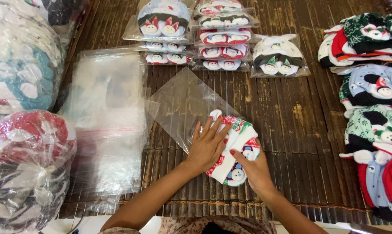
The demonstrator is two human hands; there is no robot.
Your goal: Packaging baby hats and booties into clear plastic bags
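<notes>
Head view: far left of the fingers lies a pile of clear flat plastic bags [107,125]. One clear plastic bag [185,106] lies just past the fingertips. The left hand [206,147] lies flat, fingers spread, on a folded red, white and green cloth hat with snowman faces [235,149]. The right hand [254,167] curls around its near edge. My guess: the hat is being pressed flat, and next it must slide into the bag's open mouth.
</notes>
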